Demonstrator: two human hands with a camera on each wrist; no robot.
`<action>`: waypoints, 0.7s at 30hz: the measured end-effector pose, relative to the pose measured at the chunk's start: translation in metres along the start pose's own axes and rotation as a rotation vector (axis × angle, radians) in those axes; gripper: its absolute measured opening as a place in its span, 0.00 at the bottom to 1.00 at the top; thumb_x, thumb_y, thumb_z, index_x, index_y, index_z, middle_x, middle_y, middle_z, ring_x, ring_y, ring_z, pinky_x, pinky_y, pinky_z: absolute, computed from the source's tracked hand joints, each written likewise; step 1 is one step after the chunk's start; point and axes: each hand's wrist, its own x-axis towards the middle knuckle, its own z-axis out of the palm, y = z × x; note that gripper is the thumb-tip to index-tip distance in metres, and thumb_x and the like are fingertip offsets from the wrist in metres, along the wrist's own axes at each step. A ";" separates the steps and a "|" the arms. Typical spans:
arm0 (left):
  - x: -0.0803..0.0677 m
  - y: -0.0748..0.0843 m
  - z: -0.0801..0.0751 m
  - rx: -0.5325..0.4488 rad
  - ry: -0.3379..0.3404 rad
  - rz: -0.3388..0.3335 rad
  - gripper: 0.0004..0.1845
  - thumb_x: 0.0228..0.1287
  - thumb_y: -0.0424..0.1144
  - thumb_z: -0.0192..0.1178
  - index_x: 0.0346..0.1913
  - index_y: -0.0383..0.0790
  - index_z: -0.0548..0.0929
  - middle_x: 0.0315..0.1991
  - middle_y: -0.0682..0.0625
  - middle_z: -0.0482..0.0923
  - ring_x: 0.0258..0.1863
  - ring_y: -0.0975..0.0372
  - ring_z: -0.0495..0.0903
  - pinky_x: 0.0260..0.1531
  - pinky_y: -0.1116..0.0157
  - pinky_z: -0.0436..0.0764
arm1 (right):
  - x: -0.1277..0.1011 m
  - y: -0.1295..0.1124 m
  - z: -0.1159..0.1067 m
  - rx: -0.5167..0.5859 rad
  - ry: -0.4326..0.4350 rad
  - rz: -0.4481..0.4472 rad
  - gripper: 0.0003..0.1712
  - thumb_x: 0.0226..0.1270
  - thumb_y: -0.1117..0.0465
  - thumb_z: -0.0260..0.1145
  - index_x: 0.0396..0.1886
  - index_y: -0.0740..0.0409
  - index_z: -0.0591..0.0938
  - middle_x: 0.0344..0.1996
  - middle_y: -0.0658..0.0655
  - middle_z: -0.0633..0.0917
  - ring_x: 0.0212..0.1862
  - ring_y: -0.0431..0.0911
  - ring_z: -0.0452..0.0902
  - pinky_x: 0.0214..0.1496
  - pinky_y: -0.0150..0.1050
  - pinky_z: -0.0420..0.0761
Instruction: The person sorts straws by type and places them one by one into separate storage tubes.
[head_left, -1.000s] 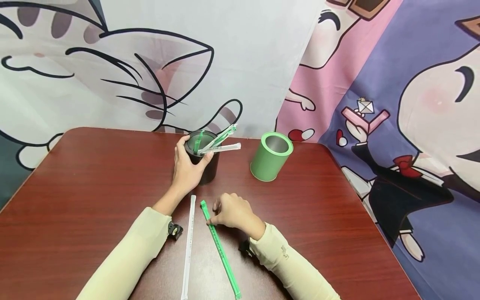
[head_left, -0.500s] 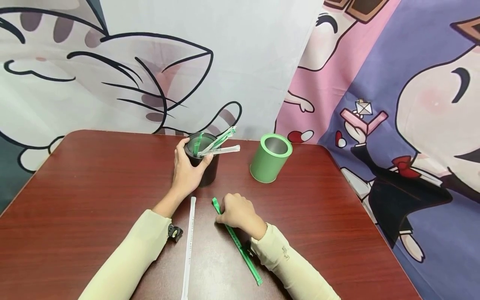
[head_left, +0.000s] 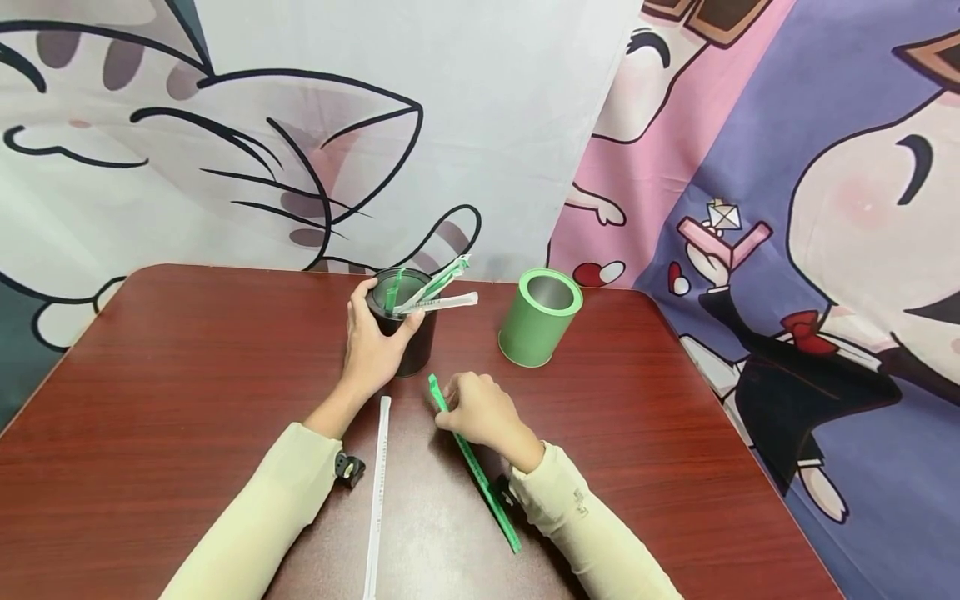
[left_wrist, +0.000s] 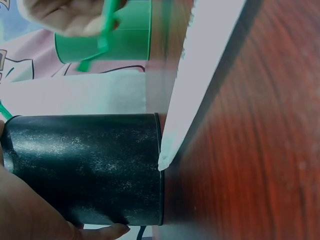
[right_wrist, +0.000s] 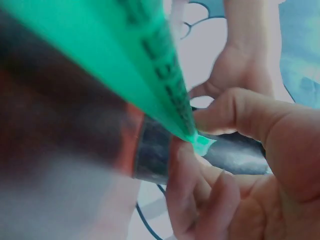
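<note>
The green wrapped straw (head_left: pixel 472 461) is pinched near its upper end by the right hand (head_left: pixel 482 412), whose fingers curl round it; the straw slants from just in front of the black cup down toward the right sleeve, its far tip raised off the table and its lower end near the forearm. In the right wrist view the green wrapper (right_wrist: pixel 125 60) fills the upper left, nipped between thumb and forefinger. Just beyond it stands the black cup (head_left: pixel 405 329), upright on the table, and the left hand (head_left: pixel 372 342) grasps it round its side, thumb on the rim and fingers wrapped about the wall. Several wrapped straws (head_left: pixel 435 292), green and white, lean out of the cup toward the right. A white wrapped straw (head_left: pixel 377 492) lies flat on the table between the two forearms, touched by neither hand. To the right of the black cup, apart from it, stands a green cup (head_left: pixel 540 317). All rest on a dark red wooden table (head_left: pixel 165 375), with a cartoon-printed cloth (head_left: pixel 750 125) hanging behind.
</note>
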 end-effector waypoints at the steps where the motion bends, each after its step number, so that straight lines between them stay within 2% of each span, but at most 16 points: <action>1: 0.000 0.000 0.000 0.000 0.002 -0.002 0.46 0.58 0.60 0.67 0.74 0.52 0.55 0.69 0.45 0.58 0.68 0.48 0.61 0.61 0.45 0.64 | 0.000 0.001 -0.003 0.029 0.021 -0.013 0.07 0.48 0.60 0.73 0.28 0.49 0.83 0.21 0.41 0.81 0.24 0.36 0.76 0.24 0.37 0.74; 3: -0.001 0.001 -0.001 0.002 0.004 -0.004 0.46 0.58 0.61 0.67 0.73 0.53 0.55 0.69 0.45 0.59 0.68 0.48 0.61 0.60 0.45 0.64 | 0.000 0.002 -0.008 0.075 0.060 -0.044 0.09 0.49 0.61 0.72 0.33 0.51 0.84 0.22 0.41 0.82 0.24 0.35 0.76 0.24 0.36 0.75; 8: 0.000 0.001 -0.001 0.006 0.003 -0.007 0.46 0.58 0.62 0.67 0.73 0.54 0.55 0.69 0.46 0.59 0.68 0.48 0.61 0.59 0.44 0.64 | -0.002 0.003 -0.020 0.149 0.148 -0.103 0.09 0.50 0.65 0.69 0.33 0.51 0.84 0.21 0.41 0.81 0.24 0.35 0.76 0.25 0.34 0.75; 15: 0.001 0.001 0.000 0.000 -0.002 -0.001 0.46 0.58 0.61 0.67 0.74 0.53 0.54 0.69 0.45 0.59 0.68 0.48 0.61 0.60 0.45 0.64 | -0.009 -0.001 -0.036 0.259 0.229 -0.097 0.10 0.50 0.66 0.67 0.34 0.52 0.83 0.22 0.43 0.81 0.26 0.36 0.79 0.29 0.35 0.77; 21: 0.000 0.001 0.000 0.005 0.005 0.006 0.46 0.58 0.60 0.68 0.73 0.52 0.55 0.69 0.45 0.59 0.68 0.48 0.60 0.61 0.45 0.64 | -0.013 -0.002 -0.056 0.352 0.396 -0.220 0.10 0.51 0.71 0.67 0.35 0.59 0.85 0.23 0.49 0.82 0.24 0.39 0.77 0.30 0.33 0.75</action>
